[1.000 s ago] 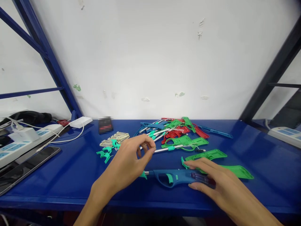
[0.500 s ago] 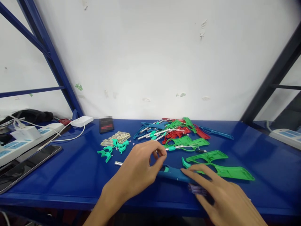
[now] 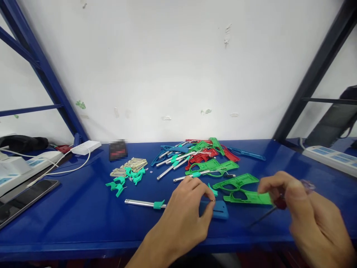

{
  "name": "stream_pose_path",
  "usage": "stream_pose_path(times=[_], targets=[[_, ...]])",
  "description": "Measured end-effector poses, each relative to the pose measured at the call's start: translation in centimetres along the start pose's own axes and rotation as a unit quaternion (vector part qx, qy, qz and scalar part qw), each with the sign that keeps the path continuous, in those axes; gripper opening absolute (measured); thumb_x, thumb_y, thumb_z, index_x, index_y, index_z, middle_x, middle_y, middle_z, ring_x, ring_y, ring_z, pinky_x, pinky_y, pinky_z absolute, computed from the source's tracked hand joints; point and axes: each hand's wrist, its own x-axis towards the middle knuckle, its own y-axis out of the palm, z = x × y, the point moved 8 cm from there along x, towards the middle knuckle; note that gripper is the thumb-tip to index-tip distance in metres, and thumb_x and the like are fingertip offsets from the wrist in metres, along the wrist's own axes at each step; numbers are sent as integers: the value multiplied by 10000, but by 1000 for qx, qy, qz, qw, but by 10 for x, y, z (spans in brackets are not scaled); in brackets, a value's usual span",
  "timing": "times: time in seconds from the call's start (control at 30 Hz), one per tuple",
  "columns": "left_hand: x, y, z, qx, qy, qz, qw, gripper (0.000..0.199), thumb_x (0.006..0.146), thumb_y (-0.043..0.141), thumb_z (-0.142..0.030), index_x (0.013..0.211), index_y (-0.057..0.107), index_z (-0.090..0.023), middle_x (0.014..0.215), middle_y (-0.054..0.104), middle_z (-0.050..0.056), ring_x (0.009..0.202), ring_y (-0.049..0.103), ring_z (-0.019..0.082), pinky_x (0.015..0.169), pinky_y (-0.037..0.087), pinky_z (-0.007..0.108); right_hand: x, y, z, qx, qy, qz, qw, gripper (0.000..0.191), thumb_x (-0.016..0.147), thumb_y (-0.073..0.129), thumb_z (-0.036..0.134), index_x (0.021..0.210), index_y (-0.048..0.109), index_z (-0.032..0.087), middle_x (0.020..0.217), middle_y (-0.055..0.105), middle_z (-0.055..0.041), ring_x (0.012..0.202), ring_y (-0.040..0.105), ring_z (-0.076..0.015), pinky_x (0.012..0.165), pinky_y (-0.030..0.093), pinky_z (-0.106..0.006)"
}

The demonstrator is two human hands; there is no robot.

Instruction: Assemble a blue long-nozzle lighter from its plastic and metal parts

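My left hand is closed in a pinch, thumb against forefinger, with a tiny metal piece just showing at the tips; it is too small to name surely. Under and behind this hand lies a lighter with a blue handle, a teal collar and a long metal tube; its middle is hidden. At the right, my right hand is wrapped round a screwdriver, its thin shaft pointing down and left above the table. Two green handle shells lie between the hands, farther back.
Behind lies a pile of lighter parts, with red shells, blue shells and metal tubes. Teal clips and cream parts sit at the left. A phone and power strips lie toward the sides.
My right hand has left the blue handle and moved right, the screwdriver now turned with its shaft toward the lighter. My left hand keeps its pinch, now over the handle. The view has shifted right.
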Motion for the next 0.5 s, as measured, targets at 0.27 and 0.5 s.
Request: stream_pose_path(times=[0.27,0.5], targets=[[-1,10,-5,-36,38,-24,998,149,965,650,-65,921,697,-199,969,772,23,945,666,213,893,516,340,7,17,17,62,27,0,998,535,1129,427,589,739,617,277,537,523,26,446,483,-139,431,416,-265],[1,11,-6,-47,50,-33,997,152,966,684,-59,918,717,-199,947,791,22,934,682,210,870,524,319,4,28,14,94,36,24,995,518,1138,422,573,756,610,279,539,553,38,433,511,-128,422,418,-252]])
